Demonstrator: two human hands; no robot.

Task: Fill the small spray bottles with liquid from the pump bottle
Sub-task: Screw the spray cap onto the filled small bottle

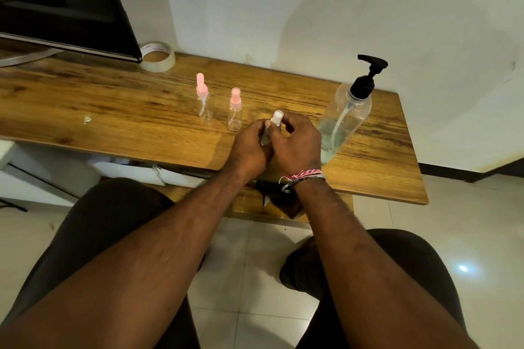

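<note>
**A:** Starting with the biggest thing: you sit at the long wood-grain bench (141, 99), and the tall clear plastic pump bottle with the black pump head (344, 116) stands at its right end, just beside your right hand. It looks only partly full, pale greenish liquid low down.

**B:** And the small ones?

**A:** Two small clear spray bottles with pink tops (234, 110) stand upright further back on the bench, left of your hands, close together but not touching. The third, a small spray bottle with a white top (275, 119), is in your grip, near the front edge. Your left hand (249, 147) wraps its body; your right hand (295, 144) pinches the white top with its fingertips.

**B:** So what should you do now?

**A:** By my reading, you are unscrewing that top. Hold the body steady and upright with the left, turn only the top with the right, and lift it straight so the dip tube clears the neck. I can't tell whether the bottle holds any liquid.
</note>
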